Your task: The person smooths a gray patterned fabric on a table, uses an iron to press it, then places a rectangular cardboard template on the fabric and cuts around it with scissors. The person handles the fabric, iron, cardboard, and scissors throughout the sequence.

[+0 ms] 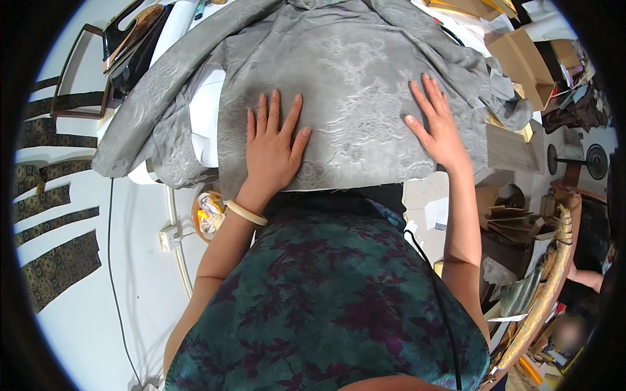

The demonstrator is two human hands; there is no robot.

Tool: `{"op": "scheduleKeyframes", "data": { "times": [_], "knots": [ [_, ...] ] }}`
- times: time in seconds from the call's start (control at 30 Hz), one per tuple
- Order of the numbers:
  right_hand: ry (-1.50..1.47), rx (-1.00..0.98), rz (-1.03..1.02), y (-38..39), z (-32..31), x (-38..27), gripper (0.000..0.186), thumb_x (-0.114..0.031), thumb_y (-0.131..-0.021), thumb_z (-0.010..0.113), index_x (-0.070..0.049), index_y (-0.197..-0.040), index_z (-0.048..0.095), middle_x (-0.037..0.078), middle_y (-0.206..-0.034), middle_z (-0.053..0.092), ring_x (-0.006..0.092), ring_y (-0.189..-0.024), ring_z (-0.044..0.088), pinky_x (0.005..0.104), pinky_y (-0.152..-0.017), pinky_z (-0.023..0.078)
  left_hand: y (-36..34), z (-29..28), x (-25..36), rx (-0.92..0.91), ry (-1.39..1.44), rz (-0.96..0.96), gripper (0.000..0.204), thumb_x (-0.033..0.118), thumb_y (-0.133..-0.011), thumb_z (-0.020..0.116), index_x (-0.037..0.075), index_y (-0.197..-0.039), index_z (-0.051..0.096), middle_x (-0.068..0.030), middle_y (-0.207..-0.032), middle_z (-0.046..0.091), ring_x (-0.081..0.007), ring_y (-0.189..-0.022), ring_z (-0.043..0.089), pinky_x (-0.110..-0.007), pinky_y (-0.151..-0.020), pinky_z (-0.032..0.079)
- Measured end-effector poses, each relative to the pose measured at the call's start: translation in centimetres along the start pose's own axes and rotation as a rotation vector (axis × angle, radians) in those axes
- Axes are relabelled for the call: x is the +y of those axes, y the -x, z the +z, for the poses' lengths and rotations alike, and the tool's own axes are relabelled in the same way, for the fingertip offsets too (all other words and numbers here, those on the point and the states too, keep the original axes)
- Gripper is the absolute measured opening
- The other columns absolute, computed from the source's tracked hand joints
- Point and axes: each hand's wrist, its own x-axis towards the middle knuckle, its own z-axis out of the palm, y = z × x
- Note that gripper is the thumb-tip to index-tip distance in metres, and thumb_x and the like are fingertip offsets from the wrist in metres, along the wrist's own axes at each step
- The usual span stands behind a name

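A grey patterned garment [352, 111] with long sleeves lies spread over the white table in front of me. Its raw lower edge runs along the table's near side, close to my body. My left hand [274, 143] rests flat on the left part of the cloth, fingers spread and pointing away from me. Flat on the right part lies my right hand [438, 124], its thumb held apart from the fingers. Neither hand grips the fabric. One sleeve [160, 98] stretches out to the left, and the other is bunched at the far right.
Dark patterned cloth strips [62, 260] hang on the white wall at left. A basket [207, 215] with crumpled wrappings sits below the table. On the right are a cardboard box [521, 65], a black fan [595, 161] and cluttered shelving. Another person's arm [587, 279] shows at far right.
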Motion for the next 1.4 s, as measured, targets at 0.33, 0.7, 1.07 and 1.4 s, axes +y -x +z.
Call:
{"op": "scheduleKeyframes", "data": {
  "times": [0.33, 0.7, 1.07, 1.4],
  "knots": [
    [-0.112, 0.087, -0.167, 11.5, 3.4, -8.6, 0.027, -0.023, -0.083, 0.092, -0.008, -0.089, 0.071, 0.008, -0.077, 0.070, 0.0228, -0.062, 0.068, 0.0347, -0.056, 0.055, 0.3, -4.0, 0.8, -0.177, 0.306, 0.200, 0.095, 0.062, -0.093, 0.073, 0.015, -0.168, 0.038, -0.0217, -0.176, 0.026, -0.0471, -0.162, 0.021, -0.067, -0.129, 0.015],
    [-0.109, 0.270, -0.613, 10.9, 3.6, -11.8, 0.020, -0.010, -0.086, 0.080, -0.006, -0.105, 0.075, 0.012, -0.106, 0.077, 0.0242, -0.089, 0.076, 0.0341, -0.076, 0.065, -1.2, -6.7, 1.8, -0.195, 0.300, 0.367, 0.083, -0.009, -0.081, 0.069, 0.021, -0.157, 0.055, -0.0240, -0.142, 0.065, -0.0424, -0.137, 0.059, -0.058, -0.133, 0.023],
    [0.252, 0.125, -0.330, 0.4, 2.4, -8.3, 0.077, -0.055, -0.100, 0.065, -0.014, -0.162, 0.045, 0.016, -0.148, 0.064, 0.0387, -0.126, 0.066, 0.0471, -0.097, 0.060, -10.2, -16.3, 3.1, -0.021, 0.207, 0.277, 0.034, 0.018, -0.105, 0.058, 0.001, -0.132, 0.071, -0.0230, -0.092, 0.068, -0.0410, -0.082, 0.065, -0.050, -0.073, 0.053],
    [0.927, -0.002, -0.809, -3.2, -1.4, -7.3, 0.050, -0.024, -0.103, 0.060, -0.008, -0.150, 0.056, 0.026, -0.117, 0.074, 0.0316, -0.104, 0.077, 0.0389, -0.082, 0.066, -10.0, -17.0, 4.1, 0.053, 0.151, 0.214, 0.044, 0.031, -0.096, 0.074, 0.002, -0.129, 0.074, -0.0181, -0.097, 0.075, -0.0357, -0.092, 0.071, -0.043, -0.084, 0.056]
  ]
}}
